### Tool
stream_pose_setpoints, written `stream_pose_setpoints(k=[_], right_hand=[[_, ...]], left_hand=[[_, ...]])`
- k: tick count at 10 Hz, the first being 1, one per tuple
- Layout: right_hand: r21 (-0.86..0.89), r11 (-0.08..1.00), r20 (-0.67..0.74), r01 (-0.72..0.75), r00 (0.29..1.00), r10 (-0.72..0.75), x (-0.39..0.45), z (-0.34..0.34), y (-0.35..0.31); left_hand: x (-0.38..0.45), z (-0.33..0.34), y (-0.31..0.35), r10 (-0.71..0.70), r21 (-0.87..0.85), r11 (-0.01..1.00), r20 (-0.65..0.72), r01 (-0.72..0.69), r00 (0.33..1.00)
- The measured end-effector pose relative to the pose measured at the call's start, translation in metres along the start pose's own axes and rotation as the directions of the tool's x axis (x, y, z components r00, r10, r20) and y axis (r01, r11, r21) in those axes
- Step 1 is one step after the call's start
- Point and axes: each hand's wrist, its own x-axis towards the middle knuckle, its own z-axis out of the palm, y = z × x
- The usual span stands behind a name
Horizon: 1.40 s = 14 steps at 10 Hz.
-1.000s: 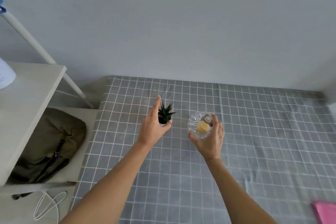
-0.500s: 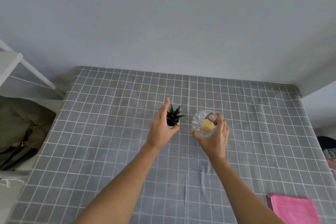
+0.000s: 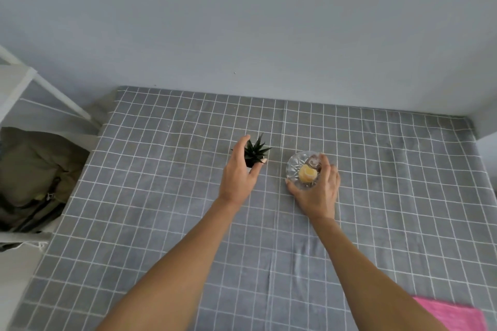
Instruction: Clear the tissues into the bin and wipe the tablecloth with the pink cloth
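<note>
**Tissues out of sight, pink cloth lying idle at the near right**

Tissues are nowhere to be seen in the head view, and no bin shows either, so I cannot tell from here whether the clearing is finished; the grey tablecloth with its white grid lines (image 3: 376,196) carries no loose paper on any part in frame. It covers the desk from the far wall to the near edge, creased a little down the middle.

The flat pink cloth (image 3: 451,317) lies on the near right corner, cut off by the picture's edge, well apart from both hands and untouched.

The left hand (image 3: 238,177) is wrapped around the small black pot of a spiky dark green succulent (image 3: 254,153), thumb on the right side of the pot and fingers on its left, a closed grip on the plant. The right hand (image 3: 317,191) cups the near side of a round cut-glass bowl (image 3: 298,166) holding a yellow sweet and a wrapped one, its grip closed on the bowl. Both items sit mid-desk, just beside each other.

My reading: the ornaments are being handled, either to free the surface or to set them back. Whether wiping has been done cannot be told.

At the far left stands a white shelf unit (image 3: 16,83) with an olive bag (image 3: 35,174) beneath.
</note>
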Motion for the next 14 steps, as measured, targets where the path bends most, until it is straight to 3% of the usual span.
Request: stream_pose_setpoints(k=[9,12,14], right_hand=[[0.002,1.0,0.141,-0.019,0.99,0.019,-0.014,-0.01,-0.01],[-0.111,0.994,0.28,-0.008,0.959,0.038,-0.014,-0.022,-0.006],[-0.121,0.993,0.256,-0.005,0.966,0.036,-0.023,-0.036,-0.013]], left_hand=[[-0.013,0.004,0.008,0.074,0.045,0.996,0.074,-0.077,0.995],[-0.011,-0.009,0.012,0.084,0.11,0.988,0.184,-0.105,0.979],[-0.021,-0.031,0.019,0.061,0.115,0.99,0.185,-0.083,0.981]])
